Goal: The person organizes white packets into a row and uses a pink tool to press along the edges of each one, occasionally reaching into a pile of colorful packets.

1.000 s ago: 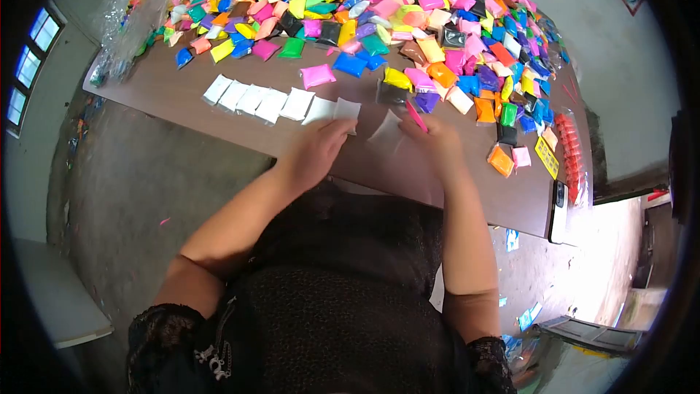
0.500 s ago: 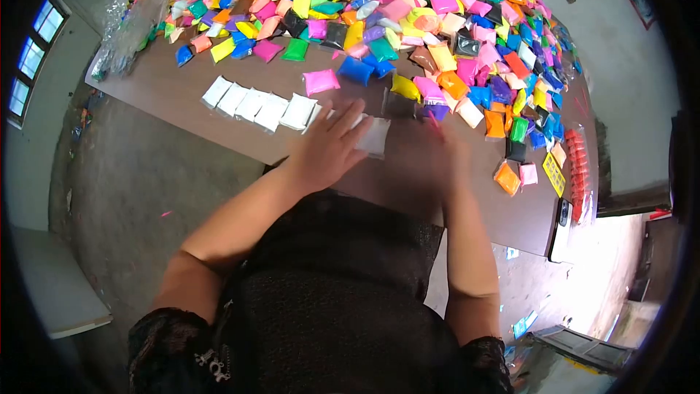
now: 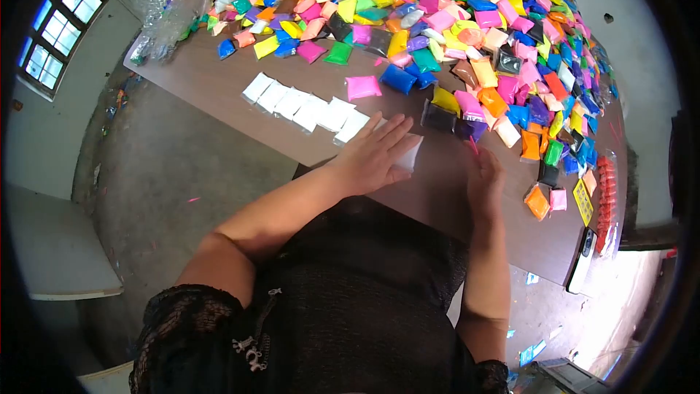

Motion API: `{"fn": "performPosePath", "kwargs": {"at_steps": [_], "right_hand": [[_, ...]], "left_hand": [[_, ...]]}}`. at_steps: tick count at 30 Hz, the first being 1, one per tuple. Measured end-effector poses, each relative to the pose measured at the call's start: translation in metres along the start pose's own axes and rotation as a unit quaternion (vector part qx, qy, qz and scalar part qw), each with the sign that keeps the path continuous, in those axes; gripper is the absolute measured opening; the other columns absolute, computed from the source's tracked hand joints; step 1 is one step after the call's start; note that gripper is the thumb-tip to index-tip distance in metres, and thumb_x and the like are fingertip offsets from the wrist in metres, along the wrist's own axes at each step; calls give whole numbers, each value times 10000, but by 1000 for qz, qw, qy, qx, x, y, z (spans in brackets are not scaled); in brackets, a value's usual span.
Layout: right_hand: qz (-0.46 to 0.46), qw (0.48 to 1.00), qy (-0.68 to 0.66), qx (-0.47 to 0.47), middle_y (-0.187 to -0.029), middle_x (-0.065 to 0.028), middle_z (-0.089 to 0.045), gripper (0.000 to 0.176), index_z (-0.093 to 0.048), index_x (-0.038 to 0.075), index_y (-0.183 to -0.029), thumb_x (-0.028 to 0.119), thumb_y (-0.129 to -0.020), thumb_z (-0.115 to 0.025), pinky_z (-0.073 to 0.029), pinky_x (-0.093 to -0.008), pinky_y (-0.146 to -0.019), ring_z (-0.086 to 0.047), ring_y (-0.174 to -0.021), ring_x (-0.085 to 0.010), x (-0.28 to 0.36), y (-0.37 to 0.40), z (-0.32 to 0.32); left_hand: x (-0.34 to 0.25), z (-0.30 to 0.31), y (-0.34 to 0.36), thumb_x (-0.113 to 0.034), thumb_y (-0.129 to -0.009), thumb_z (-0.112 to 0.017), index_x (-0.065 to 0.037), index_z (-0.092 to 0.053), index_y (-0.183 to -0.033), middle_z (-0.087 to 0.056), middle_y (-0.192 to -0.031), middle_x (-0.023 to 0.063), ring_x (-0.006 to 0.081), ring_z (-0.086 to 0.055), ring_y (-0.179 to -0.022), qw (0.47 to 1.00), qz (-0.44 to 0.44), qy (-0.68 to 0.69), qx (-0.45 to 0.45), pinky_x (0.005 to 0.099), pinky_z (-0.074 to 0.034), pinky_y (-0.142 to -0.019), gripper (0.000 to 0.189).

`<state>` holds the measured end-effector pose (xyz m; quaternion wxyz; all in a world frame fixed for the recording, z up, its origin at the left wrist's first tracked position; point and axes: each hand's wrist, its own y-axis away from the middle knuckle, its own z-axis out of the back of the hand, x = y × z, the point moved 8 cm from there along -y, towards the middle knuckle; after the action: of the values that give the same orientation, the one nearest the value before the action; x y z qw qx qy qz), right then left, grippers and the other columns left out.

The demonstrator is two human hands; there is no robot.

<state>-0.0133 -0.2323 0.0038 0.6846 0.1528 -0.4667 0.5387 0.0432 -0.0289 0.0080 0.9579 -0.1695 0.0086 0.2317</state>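
Note:
A row of white packets lies on the brown table. Over the row's right end, my left hand rests flat with its fingers spread, touching a white packet that shows beside the fingertips. To the right, my right hand has its fingers closed round a thin pink stick, just above the table. Dark packets and a purple one lie a little beyond it. One pink packet sits behind the white row.
Many colourful packets are heaped across the back and right. Clear plastic bags stand at the back left. Near the right edge are a phone, a yellow card and a red strip of packs.
The camera view has shifted, so the table and packets appear farther right and lower. My left hand remains over the row's right end. My right hand looks less blurred.

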Motion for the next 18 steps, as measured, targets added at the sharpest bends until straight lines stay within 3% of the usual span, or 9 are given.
{"fn": "performPosePath", "kwargs": {"at_steps": [5, 7, 10, 16, 18], "right_hand": [[-7, 1000, 18, -7, -837, -104, -656, 203, -685, -6, -1063, 132, -923, -632, -468, -298, -706, -602, -785, -151, 5, -2, 2], [-33, 998, 45, 2, -824, -91, -651, 205, -686, -5, -1056, 146, -927, -636, -465, -297, -693, -592, -772, -140, 4, -2, 3], [-40, 999, 12, 16, -865, -95, -666, 201, -685, 19, -1059, 177, -961, -609, -479, -301, -746, -606, -816, -145, 4, -2, -1], [-37, 998, 50, 6, -858, -106, -664, 229, -681, 25, -1085, 204, -958, -618, -485, -309, -736, -608, -795, -163, -4, 1, 2], [6, 998, 58, -15, -830, -115, -666, 207, -691, 16, -1073, 155, -932, -629, -475, -305, -693, -614, -753, -168, -2, 0, 2]], "left_hand": [[26, 47, 7, -521, -808, -662, -50, -379, -1451, -317, -1518, 196, 328, -245, -1442, 999, 13, 32, -37, 531, -153, -1176, 846], [67, 42, 19, -529, -825, -645, -42, -341, -1470, -282, -1542, 196, 323, -226, -1454, 990, 123, -62, 40, 522, -126, -1184, 864], [86, 30, 41, -539, -834, -635, -39, -311, -1482, -259, -1557, 190, 320, -232, -1454, 988, 129, -46, 76, 513, -112, -1187, 881], [79, 31, 53, -528, -826, -656, -54, -303, -1487, -272, -1550, 190, 325, -249, -1447, 989, 135, -32, 51, 531, -119, -1179, 886], [65, 39, 46, -512, -810, -681, -53, -318, -1479, -269, -1550, 190, 328, -252, -1445, 990, 135, -39, 28, 549, -117, -1174, 889]]}}
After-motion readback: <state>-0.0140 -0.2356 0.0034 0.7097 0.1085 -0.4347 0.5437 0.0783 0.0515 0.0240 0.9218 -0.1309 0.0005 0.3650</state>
